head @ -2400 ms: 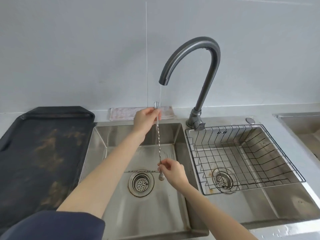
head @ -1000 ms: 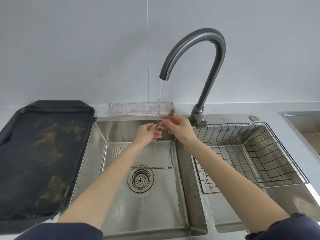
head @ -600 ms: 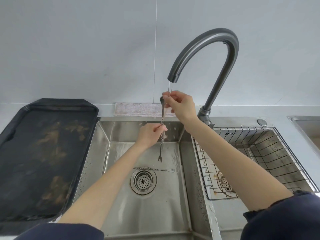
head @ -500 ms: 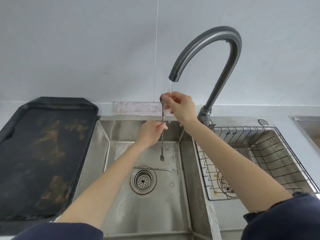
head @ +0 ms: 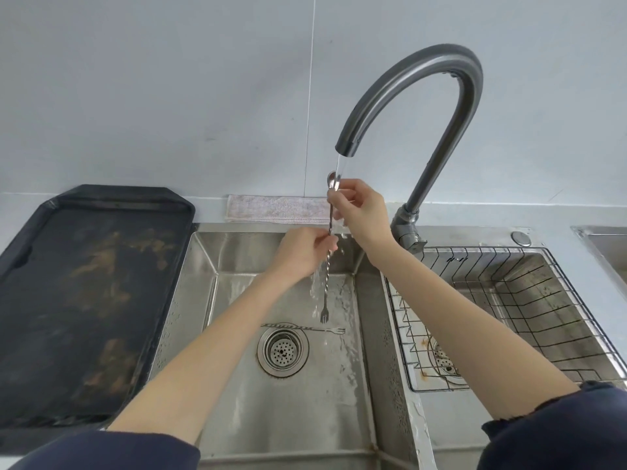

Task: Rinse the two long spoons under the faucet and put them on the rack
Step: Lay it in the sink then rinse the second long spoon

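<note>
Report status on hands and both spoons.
Both hands shut on held spoon: right hand near bowl, left hand mid-stem, under running faucet. Second spoon lies in basin. Rack unobstructed.

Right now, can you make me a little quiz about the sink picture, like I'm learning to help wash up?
1. True or false: water is running from the faucet.
2. Which end of the held spoon points up under the water? A) fork end B) bowl end
3. Where is the second spoon?

Key
1. True.
2. B. The right hand holds it near the bowl, the left hand grips the twisted stem, and the fork end hangs down.
3. Lying flat on the sink floor just behind the drain; the rack holds no spoon.
</note>
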`<state>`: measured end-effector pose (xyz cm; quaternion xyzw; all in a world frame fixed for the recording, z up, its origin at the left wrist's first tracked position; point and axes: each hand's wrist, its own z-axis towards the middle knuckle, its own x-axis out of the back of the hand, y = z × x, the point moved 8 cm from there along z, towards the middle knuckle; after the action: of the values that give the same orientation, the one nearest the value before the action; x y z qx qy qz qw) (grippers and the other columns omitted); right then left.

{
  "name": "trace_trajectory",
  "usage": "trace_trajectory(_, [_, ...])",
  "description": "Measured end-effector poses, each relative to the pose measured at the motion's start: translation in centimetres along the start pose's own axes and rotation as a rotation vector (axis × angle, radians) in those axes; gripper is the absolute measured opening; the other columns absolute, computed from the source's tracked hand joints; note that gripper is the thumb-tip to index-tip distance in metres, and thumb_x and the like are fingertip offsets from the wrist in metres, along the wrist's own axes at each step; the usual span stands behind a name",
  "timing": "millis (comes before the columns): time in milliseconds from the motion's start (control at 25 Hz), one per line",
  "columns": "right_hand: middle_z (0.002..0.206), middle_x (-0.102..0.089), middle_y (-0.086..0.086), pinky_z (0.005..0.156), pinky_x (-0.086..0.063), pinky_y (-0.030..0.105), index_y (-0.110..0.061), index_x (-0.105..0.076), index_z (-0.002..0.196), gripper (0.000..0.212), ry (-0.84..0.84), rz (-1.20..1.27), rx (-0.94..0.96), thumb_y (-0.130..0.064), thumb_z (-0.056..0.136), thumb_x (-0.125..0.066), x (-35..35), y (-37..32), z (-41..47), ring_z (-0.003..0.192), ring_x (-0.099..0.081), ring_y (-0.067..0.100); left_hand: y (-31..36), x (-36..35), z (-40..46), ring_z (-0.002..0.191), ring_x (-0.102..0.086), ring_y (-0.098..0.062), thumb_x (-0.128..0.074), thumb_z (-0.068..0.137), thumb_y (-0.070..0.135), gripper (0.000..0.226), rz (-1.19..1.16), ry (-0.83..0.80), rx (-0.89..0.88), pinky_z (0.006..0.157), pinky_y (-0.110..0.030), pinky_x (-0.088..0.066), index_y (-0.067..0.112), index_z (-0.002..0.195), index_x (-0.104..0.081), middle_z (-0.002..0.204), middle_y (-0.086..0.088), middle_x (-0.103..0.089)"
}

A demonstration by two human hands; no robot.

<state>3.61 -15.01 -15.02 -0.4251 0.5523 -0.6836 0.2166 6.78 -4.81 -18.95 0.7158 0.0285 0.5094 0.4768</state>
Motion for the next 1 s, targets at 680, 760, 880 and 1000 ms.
trace_trajectory(680, [0.07, -0.059, -0.013, 0.056, -0.044, 0.008, -0.011, -0.065, 0.107, 0.02, -0.033, 0.013, 0.058, -0.014, 0.088, -0.06, -0.1, -0.6, -0.9, 0.046, -0.055, -0.01, 0.6, -0.1, -0.1, 0.073, -0.059, -0.012, -0.039, 0.096, 0.022, 0.031, -0.061, -0.088, 0.031, 0.06, 0.001, -0.037, 0.007, 0.089, -0.066, 0.08, 0.001, -0.065])
trace_trajectory(760, [0.069, -0.06, -0.013, 0.059, -0.045, 0.011, -0.011, -0.067, 0.106, 0.02, -0.025, -0.038, 0.023, -0.019, 0.09, -0.058, -0.1, 0.9, -1.7, 0.049, -0.056, -0.009, 0.7, 0.3, 0.0, 0.076, -0.062, -0.014, -0.045, 0.094, 0.026, 0.031, -0.087, -0.081, 0.029, 0.067, -0.01, -0.041, 0.007, 0.084, -0.068, 0.077, 0.0, -0.067])
trace_trajectory(880, [0.076, -0.063, -0.004, 0.061, -0.045, 0.02, -0.011, -0.063, 0.114, 0.026, 0.006, -0.034, -0.057, -0.021, 0.095, -0.048, 0.1, 3.5, -3.2, 0.067, -0.059, 0.01, 0.5, 0.8, 0.1, 0.078, -0.066, -0.022, -0.05, 0.092, 0.025, 0.029, -0.06, -0.062, 0.03, 0.079, -0.029, -0.049, 0.005, 0.088, -0.071, 0.087, -0.01, -0.075])
trace_trajectory(1000, [0.094, -0.064, -0.001, 0.061, -0.042, 0.018, -0.014, -0.059, 0.121, 0.03, -0.074, -0.029, -0.15, -0.022, 0.096, -0.043, -0.6, 6.4, -4.7, 0.066, -0.057, 0.004, -0.1, 0.8, 0.3, 0.079, -0.068, -0.025, -0.052, 0.091, 0.023, 0.027, -0.146, -0.042, 0.059, 0.084, -0.034, -0.055, 0.003, 0.093, -0.071, 0.092, -0.015, -0.075])
